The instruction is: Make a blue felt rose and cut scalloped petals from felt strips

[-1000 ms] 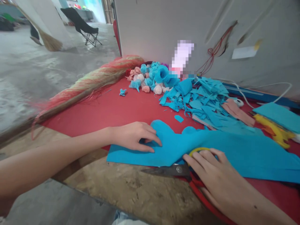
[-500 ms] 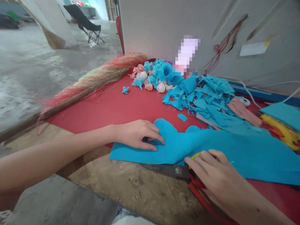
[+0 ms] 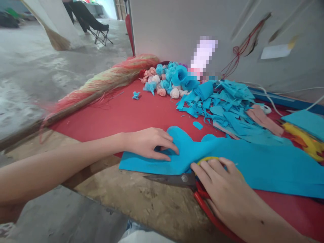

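Note:
A long sheet of blue crepe paper lies across the near side of the table, with two rounded lobes on its far edge. My left hand rests on the left part of this sheet, fingers loosely bent, thumb and forefinger apart. Scissors with dark blades and red and yellow handles are held in my right hand. One blade shows along the near edge of the paper, pointing left; the other is hidden by the paper.
Blue paper scraps are heaped beyond the sheet, beside paper roses. A bundle of pink and cream strands lies along the table's left edge. A pixelated bright rectangle leans at the wall. Behind, a person's legs show near a folding chair.
My right hand and the scissors have shifted left along the near edge of the paper, and more of the blade shows. The left hand stays put. A person's legs have appeared behind the chair.

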Motion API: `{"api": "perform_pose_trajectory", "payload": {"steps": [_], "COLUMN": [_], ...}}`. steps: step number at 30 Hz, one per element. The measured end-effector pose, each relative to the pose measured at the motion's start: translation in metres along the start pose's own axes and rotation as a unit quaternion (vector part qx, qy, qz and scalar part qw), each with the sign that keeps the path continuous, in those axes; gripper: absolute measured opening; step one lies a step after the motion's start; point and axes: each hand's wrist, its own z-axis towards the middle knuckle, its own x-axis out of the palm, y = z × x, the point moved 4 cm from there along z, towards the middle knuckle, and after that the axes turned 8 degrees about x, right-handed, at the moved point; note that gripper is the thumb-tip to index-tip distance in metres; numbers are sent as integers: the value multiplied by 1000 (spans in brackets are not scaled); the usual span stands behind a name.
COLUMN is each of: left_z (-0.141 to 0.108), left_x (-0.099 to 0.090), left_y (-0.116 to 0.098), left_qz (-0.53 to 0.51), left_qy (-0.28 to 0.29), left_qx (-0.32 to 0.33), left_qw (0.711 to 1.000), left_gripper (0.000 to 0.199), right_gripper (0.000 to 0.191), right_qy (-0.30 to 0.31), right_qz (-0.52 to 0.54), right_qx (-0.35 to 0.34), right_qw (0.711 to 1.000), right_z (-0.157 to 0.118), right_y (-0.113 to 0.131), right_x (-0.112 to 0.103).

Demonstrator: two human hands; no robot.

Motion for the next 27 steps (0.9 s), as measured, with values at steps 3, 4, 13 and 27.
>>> {"api": "perform_pose_trajectory", "payload": {"steps": [3,4,13,27], "left_z": [0,0,0,0], "left_x": [0,0,0,0], "left_y": [1,1,0,1], "left_qz": [0,-1,3,5], "left_qy": [7,7,1,3], "left_qx": [-3,-2,-1,-4], "left_qw": [1000,1000,1000,1000], "left_gripper": [28,29,28,27], "right_gripper": [32,32,26,25], "right_qy": [14,18,-66,-39], "right_qz": [5,9,31,3], "right_qx": [-7,-8,-58,-21], "right_qw": [1000,1000,996,999], "right_z": [4,5,1,15], "right_y": [3,3,1,15], "right_x": [2,2,-2,-3]}}
